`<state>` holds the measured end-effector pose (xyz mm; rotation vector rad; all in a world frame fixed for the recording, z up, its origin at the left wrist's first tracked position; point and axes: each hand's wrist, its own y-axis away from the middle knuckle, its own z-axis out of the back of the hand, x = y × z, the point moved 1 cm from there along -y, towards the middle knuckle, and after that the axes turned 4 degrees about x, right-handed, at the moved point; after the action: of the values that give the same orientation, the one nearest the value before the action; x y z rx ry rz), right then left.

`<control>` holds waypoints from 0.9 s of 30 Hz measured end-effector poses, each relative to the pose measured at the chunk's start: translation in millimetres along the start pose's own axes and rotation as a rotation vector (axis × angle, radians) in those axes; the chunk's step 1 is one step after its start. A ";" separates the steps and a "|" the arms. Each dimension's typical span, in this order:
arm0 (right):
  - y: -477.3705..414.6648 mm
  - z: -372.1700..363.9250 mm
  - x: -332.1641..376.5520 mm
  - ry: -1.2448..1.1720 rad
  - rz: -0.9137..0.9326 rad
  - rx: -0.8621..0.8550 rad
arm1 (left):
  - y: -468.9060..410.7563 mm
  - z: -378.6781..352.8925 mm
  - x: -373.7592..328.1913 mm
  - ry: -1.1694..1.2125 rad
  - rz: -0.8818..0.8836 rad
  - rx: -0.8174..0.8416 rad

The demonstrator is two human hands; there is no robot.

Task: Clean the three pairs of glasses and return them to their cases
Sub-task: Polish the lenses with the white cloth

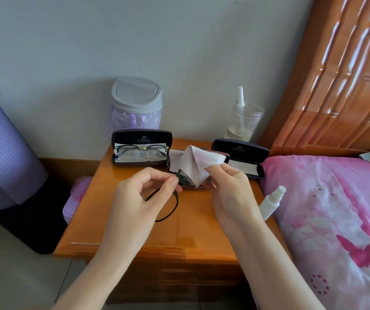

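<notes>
The lens is best rubbed gently through the cloth [198,163] while the glasses [182,178] are steadied by the frame alone, so the arms are not strained. The glasses are held above the surface [134,238], pinched at the rim by the left hand [141,193] at nine o'clock and wrapped in cloth gripped by the right hand [228,189] at three o'clock.
</notes>
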<state>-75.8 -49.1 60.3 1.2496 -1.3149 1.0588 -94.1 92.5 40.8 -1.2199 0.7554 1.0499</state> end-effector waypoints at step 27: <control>6.1 -13.1 2.0 -0.193 -0.042 -0.094 | 0.9 -0.9 0.1 0.014 -0.031 -0.010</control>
<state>-80.7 -35.9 64.1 1.3280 -1.4607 0.8537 -94.8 91.7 40.2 -1.2454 0.7407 1.0217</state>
